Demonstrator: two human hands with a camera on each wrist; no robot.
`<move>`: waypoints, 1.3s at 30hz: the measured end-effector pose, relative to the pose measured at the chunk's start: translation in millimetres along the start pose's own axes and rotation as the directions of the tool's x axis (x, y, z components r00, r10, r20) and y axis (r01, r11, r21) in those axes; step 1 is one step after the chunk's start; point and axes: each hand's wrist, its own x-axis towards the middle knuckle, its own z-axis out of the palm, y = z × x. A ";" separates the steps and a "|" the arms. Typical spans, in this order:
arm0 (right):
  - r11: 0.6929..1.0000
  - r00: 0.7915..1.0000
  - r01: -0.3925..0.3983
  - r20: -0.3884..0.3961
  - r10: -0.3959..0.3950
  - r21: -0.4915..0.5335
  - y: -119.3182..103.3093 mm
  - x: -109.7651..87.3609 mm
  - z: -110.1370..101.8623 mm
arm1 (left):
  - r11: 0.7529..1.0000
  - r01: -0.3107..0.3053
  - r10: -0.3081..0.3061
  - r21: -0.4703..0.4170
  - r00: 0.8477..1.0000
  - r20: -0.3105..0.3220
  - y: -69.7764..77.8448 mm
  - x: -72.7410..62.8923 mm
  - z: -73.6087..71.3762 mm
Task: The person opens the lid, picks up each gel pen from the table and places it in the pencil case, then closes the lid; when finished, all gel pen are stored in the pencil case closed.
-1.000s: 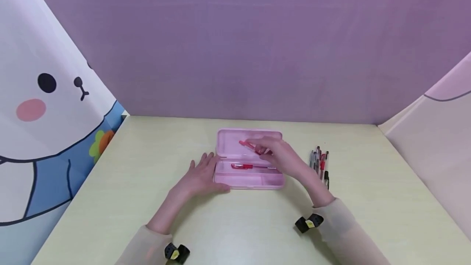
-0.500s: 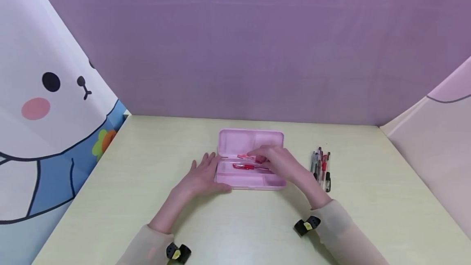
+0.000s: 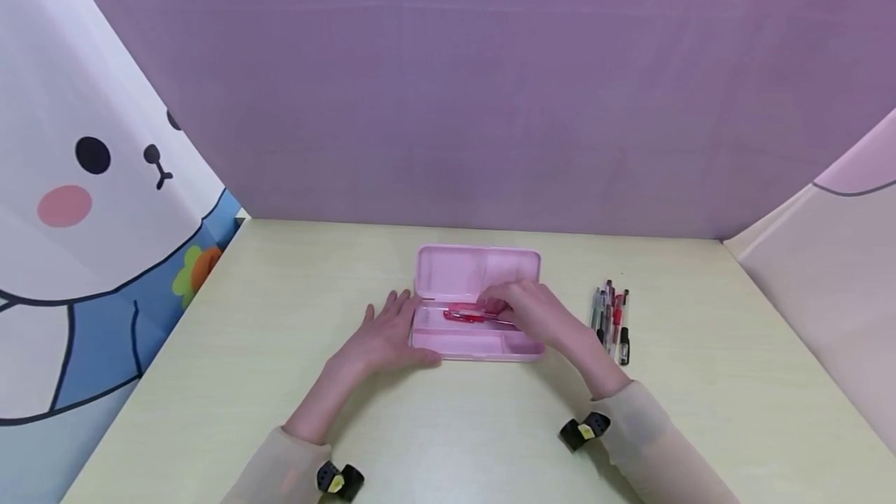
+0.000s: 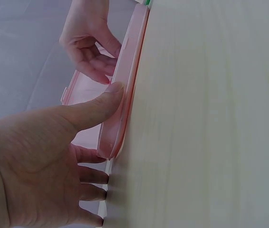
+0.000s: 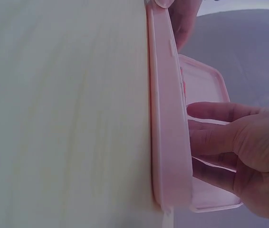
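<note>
A pink pencil case [image 3: 458, 345] lies on the table with its lid [image 3: 451, 271] folded back. My left hand [image 3: 385, 341] is spread at its left end, thumb [image 4: 108, 97] on the front wall and the other fingers reaching along the side. My right hand [image 3: 532, 311] reaches down inside the case, pinching a red pen [image 3: 463, 306] whose far end is hidden by the fingers. Just in front of it, a second red pen [image 3: 458, 317] lies lengthwise in the rear compartment. In the right wrist view, the front wall [image 5: 170, 123] hides the right fingertips.
Right of the case, several pens [image 3: 610, 321] with black, red and grey parts lie in a loose bunch on the pale table [image 3: 448, 426]. A purple cloth [image 3: 448, 99] hangs behind the table. Printed cloths flank it on both sides.
My right hand has lowered the red pen from over the lid into the rear compartment, alongside the other red pen. My left hand has kept its place at the case.
</note>
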 end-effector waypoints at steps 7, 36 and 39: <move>0.999 1.000 -0.014 0.025 0.012 0.052 1.5 -2.9 -3.4 | 1.000 -0.001 0.001 -0.004 1.000 0.002 0.8 0.3 -0.3; 0.902 0.920 -0.250 -0.206 0.335 0.351 97.3 -105.2 -75.3 | 1.000 -0.005 0.005 -0.004 1.000 -0.004 -6.5 -1.7 -1.5; 0.861 0.912 -0.310 -0.127 0.389 0.404 105.2 -114.0 -79.0 | 1.000 -0.006 0.006 -0.004 1.000 -0.006 -6.5 -1.7 -1.8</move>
